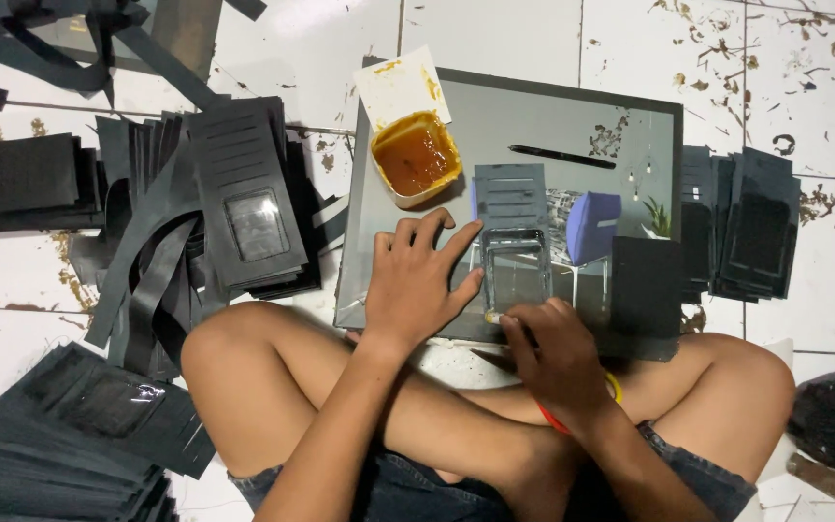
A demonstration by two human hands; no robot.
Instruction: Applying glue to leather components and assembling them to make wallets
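A: Which step is this?

B: Gluing, I'd judge. The person sits cross-legged on the tiled floor [495, 39] with a board [572, 116] across the knees. A wallet panel [512, 232] lies flat near the board's near edge, about midway along it. The left hand [416, 285] presses down just left of the panel, fingers spread and open, gripping nothing; the forefinger reaches to the panel's left side. The right hand [558, 353] sits at the panel's near end, fingers curled with the tips on the lower rim of its window. Whether they pinch a small tool there, I cannot tell.

A: What does the panel look like?

B: Dark grey, upright rectangle, with horizontal card slots across the top half and a clear plastic window in the lower half. It looks thin and limp.

A: And the glue?

B: A yellow tub [417, 157] of brown paste stands at the board's far left corner, its lid [400, 85] beside it, hanging over the far edge. A dark stick [562, 156] lies toward the far right.

A: What would the next move call for?

B: Likely steady pressure from the left hand while the right works along the window edge. Finished-looking panels are stacked on the floor left [253, 208] and right [751, 232] of the board.
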